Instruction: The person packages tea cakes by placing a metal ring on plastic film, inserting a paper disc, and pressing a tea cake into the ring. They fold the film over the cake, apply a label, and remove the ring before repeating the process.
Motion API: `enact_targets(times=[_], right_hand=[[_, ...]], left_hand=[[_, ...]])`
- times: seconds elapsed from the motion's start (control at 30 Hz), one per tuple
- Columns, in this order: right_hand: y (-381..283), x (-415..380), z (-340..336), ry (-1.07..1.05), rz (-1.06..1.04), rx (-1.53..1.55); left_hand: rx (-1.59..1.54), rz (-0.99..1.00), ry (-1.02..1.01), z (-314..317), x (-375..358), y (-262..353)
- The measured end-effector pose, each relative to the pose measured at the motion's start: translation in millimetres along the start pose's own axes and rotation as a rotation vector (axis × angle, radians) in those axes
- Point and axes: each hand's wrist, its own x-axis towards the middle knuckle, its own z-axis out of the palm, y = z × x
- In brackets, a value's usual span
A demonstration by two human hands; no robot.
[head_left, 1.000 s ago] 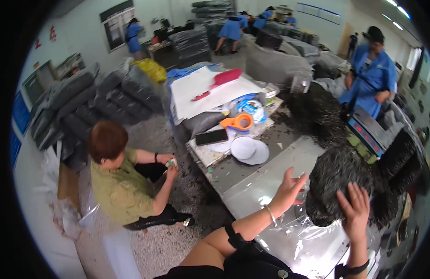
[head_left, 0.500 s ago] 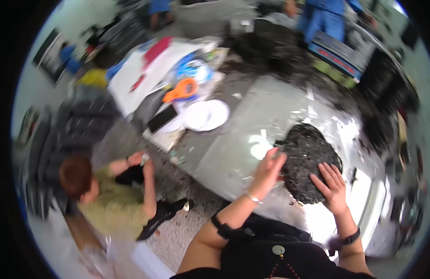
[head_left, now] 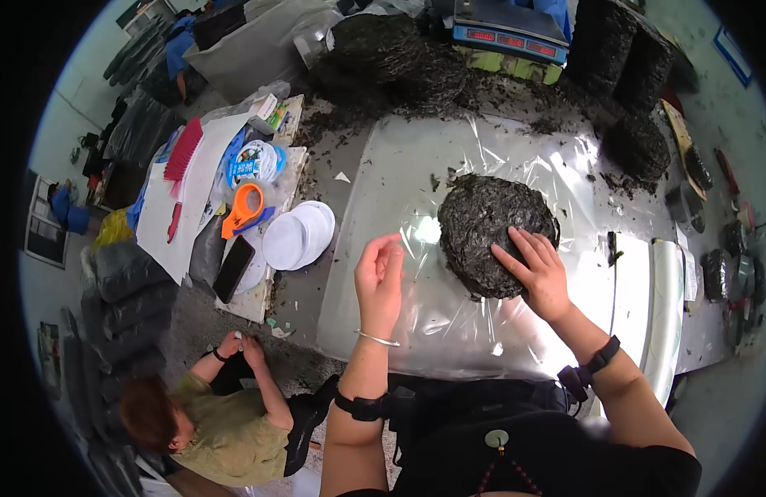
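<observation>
A round, dark cake of dried seaweed [head_left: 495,228] lies on clear plastic film [head_left: 358,319] spread over the table. My right hand [head_left: 536,273] rests flat on the cake's lower right part, fingers stretched out and apart. Left of the cake, my left hand [head_left: 379,286] is held over the film without touching the cake. Its fingers are loosely bent, the thumb stands apart, and I see nothing in it.
A blue scale [head_left: 511,37] and a dark heap of loose seaweed [head_left: 383,62] are at the back. On the left lie white round discs [head_left: 296,236], a phone [head_left: 234,269], an orange tape dispenser [head_left: 244,207] and a red brush [head_left: 184,149]. A person [head_left: 226,422] sits lower left.
My view has turned, and the scene has shifted in it. My left hand has moved left, away from the seaweed cake's edge. My right hand is still on the cake.
</observation>
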Motion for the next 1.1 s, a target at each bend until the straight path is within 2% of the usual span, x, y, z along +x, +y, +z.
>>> enact_targets(times=[0.03,0.13,0.2,0.23,0.3,0.33,0.37,0.4,0.43,0.47,0.53,0.67,0.7,0.83,0.97,1.07,1.1], right_hand=[[3,1,0,-0.032,0.007,0.034],[4,8,-11,-0.127,0.073,0.173],[15,13,-18,-0.321,0.031,0.239],[18,18,-28,-0.411,0.025,0.287],[32,17,-29,-0.591,-0.014,0.418],[38,21,-25,-0.503,-0.036,0.498],[44,29,-27,-0.523,0.163,0.516],[44,46,-32,-0.537,0.357,0.521],[45,50,-21,-0.486,0.238,0.267],[48,57,-14,-0.61,0.283,0.223],[50,82,-5,-0.859,0.354,0.148],[40,90,18,-0.994,0.297,-0.109],[39,91,21,-0.977,0.212,-0.171],[59,90,52,-1.1,0.26,-0.057],[63,91,40,-1.048,0.277,0.048],[55,82,25,-0.942,0.321,0.034],[46,75,17,-0.847,0.304,0.021]], left_hand=[[0.022,0.049,-0.1,3,8,11],[0.501,0.286,-0.41,31,31,43],[0.708,0.416,-0.621,60,41,53],[0.836,0.457,-0.702,72,50,37],[1.069,0.323,-0.753,89,68,18],[1.184,0.244,-0.781,98,74,14],[1.294,0.219,-0.831,105,80,13],[1.339,0.165,-0.838,112,82,15],[1.38,0.107,-0.843,119,83,16],[1.419,0.036,-0.85,125,81,13],[1.532,0.016,-0.852,131,81,3],[1.565,-0.034,-0.86,144,89,-15],[1.545,-0.038,-0.882,141,89,-24],[1.553,-0.118,-0.961,145,101,-46],[1.544,-0.136,-0.978,150,109,-35],[1.493,-0.02,-0.824,143,80,-16],[1.454,0.121,-0.743,139,60,-9]])
